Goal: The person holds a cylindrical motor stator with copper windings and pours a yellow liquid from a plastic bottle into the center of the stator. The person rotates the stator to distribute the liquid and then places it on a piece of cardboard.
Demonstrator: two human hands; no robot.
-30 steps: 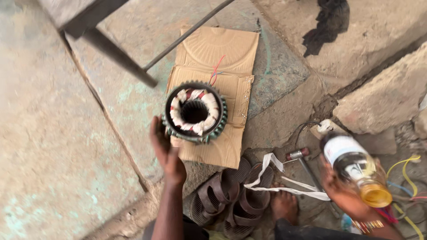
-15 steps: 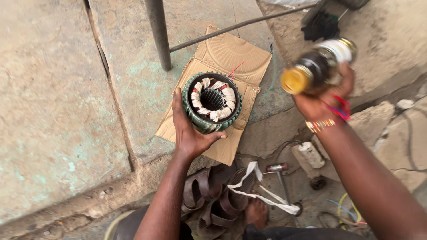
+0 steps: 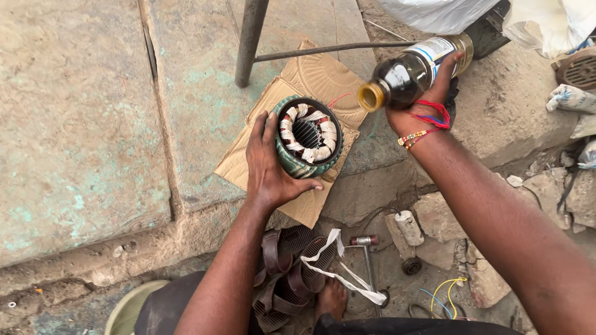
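Head view: the left hand (image 3: pixel 268 166) clasps the motor stator (image 3: pixel 308 136), tilted on the cardboard (image 3: pixel 323 77). The right hand (image 3: pixel 422 102) grips a dark bottle (image 3: pixel 415 69) just right of the stator, long axis near horizontal, open mouth pointing toward the stator.

One stator (image 3: pixel 308 138), one bottle (image 3: pixel 415 69), one hammer (image 3: pixel 367 260), two sandals (image 3: pixel 292 273).
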